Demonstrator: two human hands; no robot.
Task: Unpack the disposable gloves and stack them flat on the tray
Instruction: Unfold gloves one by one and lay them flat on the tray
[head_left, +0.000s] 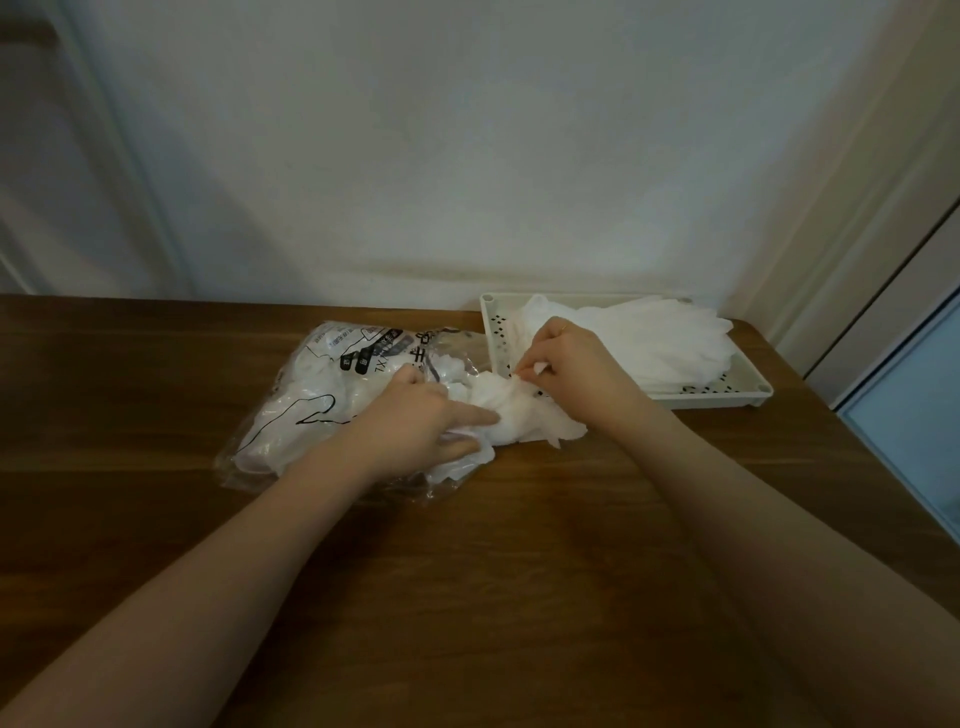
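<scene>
On the wooden counter (519, 545) lies a clear plastic bag (322, 395) with black print, near the far edge. The left hand (415, 421) rests on the open end of the bag, with the index finger straight on a crumpled white glove (514, 415) that lies just outside it. The right hand (566, 358) pinches the top of this glove. At the far right corner stands a pale tray (727, 397) with small holes, and flat white gloves (654, 338) lie stacked in it.
</scene>
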